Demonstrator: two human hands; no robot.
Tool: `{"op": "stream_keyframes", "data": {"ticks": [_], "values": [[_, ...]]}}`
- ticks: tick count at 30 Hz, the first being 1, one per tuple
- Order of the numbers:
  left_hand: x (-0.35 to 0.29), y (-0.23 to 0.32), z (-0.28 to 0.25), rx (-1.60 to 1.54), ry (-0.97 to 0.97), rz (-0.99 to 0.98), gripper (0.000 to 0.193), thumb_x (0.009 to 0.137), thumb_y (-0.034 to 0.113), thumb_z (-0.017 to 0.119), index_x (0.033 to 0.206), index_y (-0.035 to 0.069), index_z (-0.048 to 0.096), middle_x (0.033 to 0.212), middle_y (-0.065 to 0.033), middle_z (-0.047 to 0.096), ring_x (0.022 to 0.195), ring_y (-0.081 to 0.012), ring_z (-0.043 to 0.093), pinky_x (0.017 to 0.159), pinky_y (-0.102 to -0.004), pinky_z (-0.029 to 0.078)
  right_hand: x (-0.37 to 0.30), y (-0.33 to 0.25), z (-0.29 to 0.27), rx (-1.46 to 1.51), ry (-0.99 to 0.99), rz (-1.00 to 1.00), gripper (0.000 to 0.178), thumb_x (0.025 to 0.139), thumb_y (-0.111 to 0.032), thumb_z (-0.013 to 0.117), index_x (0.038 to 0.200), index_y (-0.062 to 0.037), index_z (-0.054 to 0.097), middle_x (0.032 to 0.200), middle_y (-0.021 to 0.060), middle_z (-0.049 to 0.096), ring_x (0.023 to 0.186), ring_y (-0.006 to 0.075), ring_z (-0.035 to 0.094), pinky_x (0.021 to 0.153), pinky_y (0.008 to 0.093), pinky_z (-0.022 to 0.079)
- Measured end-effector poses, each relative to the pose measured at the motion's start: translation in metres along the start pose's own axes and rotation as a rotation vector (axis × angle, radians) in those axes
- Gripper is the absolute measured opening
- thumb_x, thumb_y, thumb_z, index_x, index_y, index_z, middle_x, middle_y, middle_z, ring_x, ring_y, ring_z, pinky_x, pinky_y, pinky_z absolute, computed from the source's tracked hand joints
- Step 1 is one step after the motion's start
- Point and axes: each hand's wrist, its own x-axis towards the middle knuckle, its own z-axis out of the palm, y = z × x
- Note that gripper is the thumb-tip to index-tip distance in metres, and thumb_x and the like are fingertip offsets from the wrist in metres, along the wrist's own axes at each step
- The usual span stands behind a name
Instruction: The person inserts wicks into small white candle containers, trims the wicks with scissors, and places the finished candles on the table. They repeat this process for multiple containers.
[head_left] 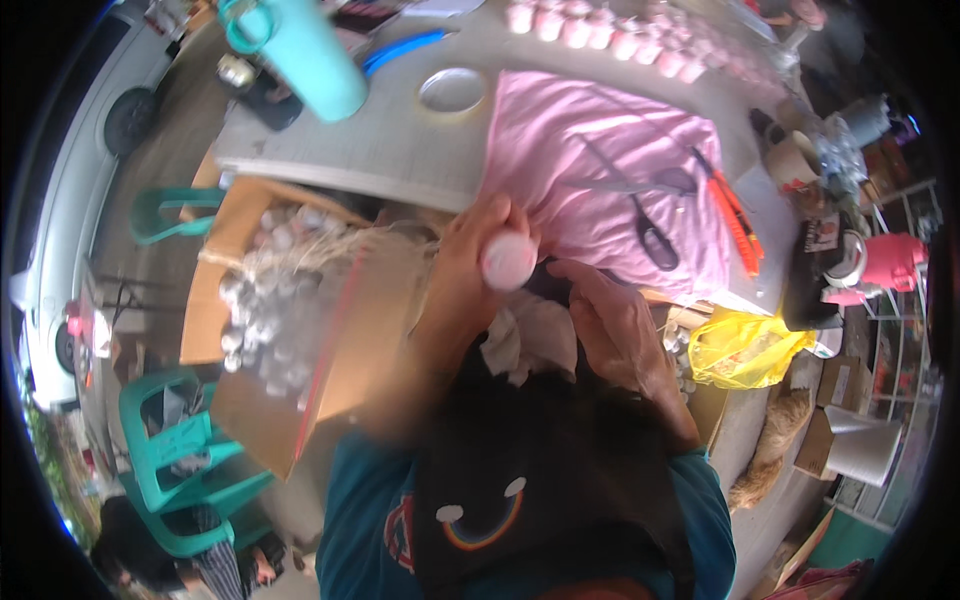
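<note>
My left hand (470, 240) is closed around a small, round, pale pink piece (509, 260), held upright over my lap by the table edge. To its right is my right hand (618, 325), its fingers loosely bent and apart, with nothing visible between them. A crumpled white cloth (535, 338) lies between my wrists, against my black apron (560, 470); whether the right hand touches it is hard to tell. Just beyond both hands a pink cloth (560, 130) is spread on the table, with two dark-handled tools (655, 240) and an orange utility knife (735, 225) on it.
An open cardboard box (225, 215) of small whitish pieces stands at the left, near green plastic chairs (165, 440). A turquoise bottle (310, 60) and rows of pink pieces (600, 35) occupy the table. At right are a yellow bag (745, 345) and a furry animal (775, 445) on the floor.
</note>
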Motion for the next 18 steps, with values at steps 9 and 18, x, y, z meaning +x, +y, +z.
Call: {"op": "stream_keyframes", "data": {"ticks": [9,18], "values": [[-0.009,0.014,0.031,1.081,-0.370,0.504,0.022,0.068,0.008,0.066,0.089,0.001,0.063,0.075,-0.0130,0.064,0.067,-0.0267,0.065,0.086,-0.0374,0.050,0.016,-0.002,-0.010,-0.015,0.209,-0.189,0.075,0.096,-0.041,0.048,0.143,0.0094,0.018,0.115,0.0322,0.055,0.054,0.0333,0.062,0.050,0.0426,0.050],[-0.001,-0.001,0.027,1.221,-0.360,0.813,0.013,0.067,0.003,0.063,0.079,0.001,0.059,0.068,-0.0138,0.062,0.062,-0.0358,0.061,0.079,-0.0438,0.052,0.015,-0.009,-0.020,-0.053,0.293,-0.109,0.063,0.099,-0.044,0.037,0.142,0.0012,0.026,0.061,0.0201,0.059,0.052,0.0374,0.060,0.050,0.0445,0.048]]}}
